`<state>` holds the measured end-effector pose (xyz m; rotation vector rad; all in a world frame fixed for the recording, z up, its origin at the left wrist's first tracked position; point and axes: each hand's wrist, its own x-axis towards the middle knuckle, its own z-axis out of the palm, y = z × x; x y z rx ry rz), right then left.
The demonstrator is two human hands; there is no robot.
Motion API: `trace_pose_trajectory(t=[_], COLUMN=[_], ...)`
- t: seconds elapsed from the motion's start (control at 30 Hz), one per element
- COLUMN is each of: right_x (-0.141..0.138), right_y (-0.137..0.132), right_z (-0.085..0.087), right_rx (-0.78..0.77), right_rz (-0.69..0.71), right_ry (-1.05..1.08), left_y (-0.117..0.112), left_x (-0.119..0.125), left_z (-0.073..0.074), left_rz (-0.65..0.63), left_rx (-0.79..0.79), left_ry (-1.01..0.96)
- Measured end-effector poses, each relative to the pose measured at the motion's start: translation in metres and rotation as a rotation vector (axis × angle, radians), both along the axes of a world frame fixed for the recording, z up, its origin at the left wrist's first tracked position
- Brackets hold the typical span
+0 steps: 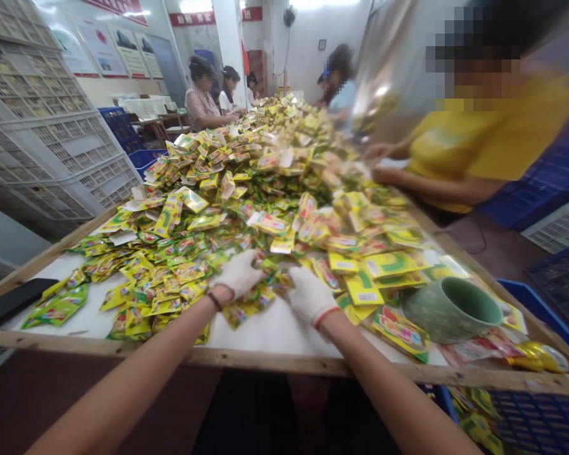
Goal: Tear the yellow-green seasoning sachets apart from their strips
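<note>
In the head view, a bench with a wooden rim (265, 361) carries a large heap of yellow and green packets (171, 284) and small yellow cartons (365, 287), highest toward the far edge and thinning out toward the near one. The left hand (238, 275), in a white glove, reaches over the near edge to the middle of the bench, its fingers curved at the loose packets. The right hand (312, 294), gloved too, is near it with bent fingers turned inward, and blurred packets lie between the two; whether either hand grips any of them I cannot tell. Flat packets spread from the left hand toward the near left corner, where a dark flat object (19, 303) lies across the left edge. Cartons lie to the right of the right hand. Toward the near right corner a green cup (427, 309) lies tipped, its mouth facing right, with a reddish wrapper (483, 346) and a gold foil packet (538, 357) near it. At the right edge stands a co-worker in a yellow shirt (497, 139), arms over the bench; more people are along the far part. White crates (57, 133) are stacked beyond the left edge.
</note>
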<state>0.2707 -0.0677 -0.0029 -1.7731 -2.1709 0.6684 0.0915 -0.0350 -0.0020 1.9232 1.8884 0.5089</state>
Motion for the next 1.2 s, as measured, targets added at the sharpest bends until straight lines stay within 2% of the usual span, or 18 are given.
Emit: trace_pose_trajectory(t=[0.1,0.2,0.3,0.37,0.43,0.5,0.63,0.7,0.77,0.87,0.97,1.03,1.13,1.2], right_x=[0.013,0.023,0.026,0.025,0.024,0.024,0.021,0.019,0.019,0.021,0.023,0.022,0.024,0.028], right_y=[-0.011,-0.02,-0.024,-0.023,-0.022,-0.022,-0.022,-0.021,-0.019,-0.016,-0.016,-0.016,-0.016,-0.014], right_z=[0.003,0.008,0.012,0.012,0.011,0.009,0.008,0.007,0.006,0.006,0.006,0.005,-0.001,-0.004], right_rx=[0.054,0.072,0.024,-0.001,-0.012,-0.013,-0.027,-0.104,-0.179,-0.189,-0.181,-0.176,-0.195,-0.235], right_rz=[-0.008,-0.007,0.004,0.015,0.026,0.013,-0.029,0.027,0.04,-0.094,-0.181,-0.198,-0.192,-0.174], right_ry=[0.091,0.411,0.681,0.743,0.757,0.764,0.893,0.995,1.068,1.083,1.07,1.089,1.193,1.33], left_y=[-0.01,-0.032,-0.057,-0.07,-0.078,-0.082,-0.08,-0.074,-0.06,-0.022,0.027,0.054,0.074,0.07], left_x=[0.0,0.002,0.011,0.02,0.028,0.035,0.045,0.046,0.042,0.029,0.017,0.015,0.017,0.018], left_z=[0.003,0.01,0.021,0.028,0.033,0.035,0.031,0.028,0.027,0.03,0.039,0.045,0.052,0.055], left_rz=[0.031,0.006,-0.122,-0.185,-0.18,-0.127,-0.107,-0.125,-0.138,-0.17,-0.25,-0.339,-0.381,-0.341], left_rx=[0.005,-0.039,-0.231,-0.405,-0.525,-0.522,-0.429,-0.388,-0.3,0.006,0.375,0.467,0.476,0.532], left_ry=[-0.149,-0.314,-0.616,-0.832,-1.028,-1.135,-1.131,-1.076,-0.908,-0.455,0.103,0.385,0.519,0.428])
